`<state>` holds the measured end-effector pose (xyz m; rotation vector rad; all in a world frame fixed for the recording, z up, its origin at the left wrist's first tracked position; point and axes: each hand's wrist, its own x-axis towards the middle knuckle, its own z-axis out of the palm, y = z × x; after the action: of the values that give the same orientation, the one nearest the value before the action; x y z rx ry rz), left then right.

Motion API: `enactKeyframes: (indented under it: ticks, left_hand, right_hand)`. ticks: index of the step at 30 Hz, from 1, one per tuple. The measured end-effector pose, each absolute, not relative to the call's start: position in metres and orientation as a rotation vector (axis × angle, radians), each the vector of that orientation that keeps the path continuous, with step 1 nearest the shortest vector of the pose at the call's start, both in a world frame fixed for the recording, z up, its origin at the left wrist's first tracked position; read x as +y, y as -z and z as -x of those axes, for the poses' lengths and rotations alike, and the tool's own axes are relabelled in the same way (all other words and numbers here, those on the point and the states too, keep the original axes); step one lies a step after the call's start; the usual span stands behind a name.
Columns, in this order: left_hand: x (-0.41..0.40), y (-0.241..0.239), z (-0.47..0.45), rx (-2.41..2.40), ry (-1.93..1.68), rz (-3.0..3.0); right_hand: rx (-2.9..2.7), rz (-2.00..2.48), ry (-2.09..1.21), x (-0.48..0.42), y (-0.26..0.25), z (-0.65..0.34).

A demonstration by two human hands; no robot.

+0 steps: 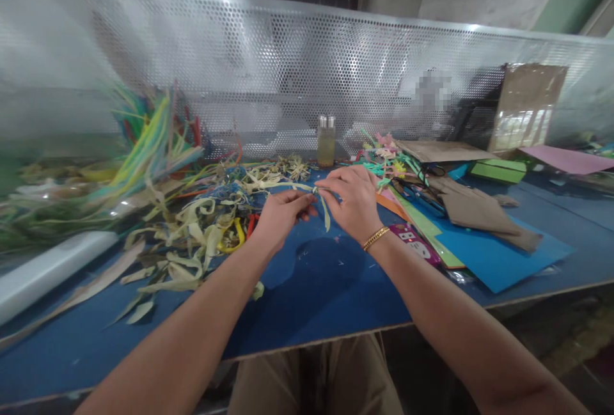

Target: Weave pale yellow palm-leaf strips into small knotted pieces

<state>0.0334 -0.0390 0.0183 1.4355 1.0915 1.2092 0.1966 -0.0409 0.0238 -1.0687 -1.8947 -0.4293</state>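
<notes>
Both hands meet above the middle of the blue table (307, 300). A pale green leaf-like strip (327, 215) hangs below the fingers, and part of it arches up toward the left. My right hand (354, 201), with a gold bracelet (376, 238) at the wrist, pinches the strip near a small knot-like spot. From the left, my left hand (286, 213) closes its thumb and fingers close to the same spot; what lies in its fingertips is too small to make out. Dried pale strips (192, 236) are heaped beside my left hand.
Yellow-handled (235, 236) scissors or pliers lie by the heap. A bundle of coloured strips (148, 146) stands at left, near a white bar (57, 271). Behind are a glass jar (326, 140) and a perforated metal screen (268, 70). Blue card (499, 258) and brown paper (480, 207) lie right.
</notes>
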Motion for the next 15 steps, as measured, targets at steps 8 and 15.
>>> enactKeyframes:
  ticks: [8,15]
  left_hand:
    - [-0.0400,-0.0183,-0.0343,1.034,-1.176,-1.433]
    - [-0.0422,-0.0196,-0.0350,1.034,-1.170,-1.523]
  right_hand:
    - [-1.925,1.130,0.373,-0.0394,-0.0235,-0.1978]
    - [-1.956,1.171,0.392,-0.0422,-0.0251,-0.1970]
